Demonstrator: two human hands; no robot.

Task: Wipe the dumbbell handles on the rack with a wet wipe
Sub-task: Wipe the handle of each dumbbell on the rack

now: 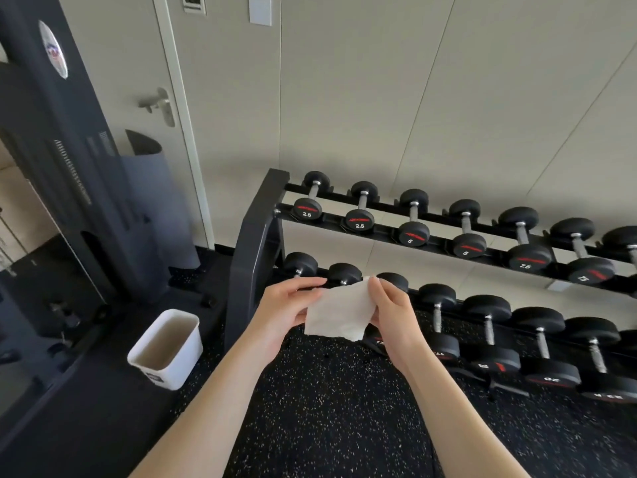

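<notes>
A white wet wipe (339,313) is spread between my two hands, in front of the lower shelf of a black dumbbell rack (253,243). My left hand (287,308) holds its left edge, and my right hand (387,310) pinches its upper right corner. Black dumbbells with metal handles lie in rows on both shelves: an upper row (465,232) marked 2.5, 5 and 7.5, and a lower row (489,326) of bigger ones. The wipe and my hands hide the leftmost lower dumbbells in part. Neither hand touches a dumbbell.
A white open bin (167,348) stands on the floor to the left of the rack. A dark exercise machine (58,174) fills the left side, with a door (138,81) behind it. Black speckled rubber floor (331,408) lies below my arms.
</notes>
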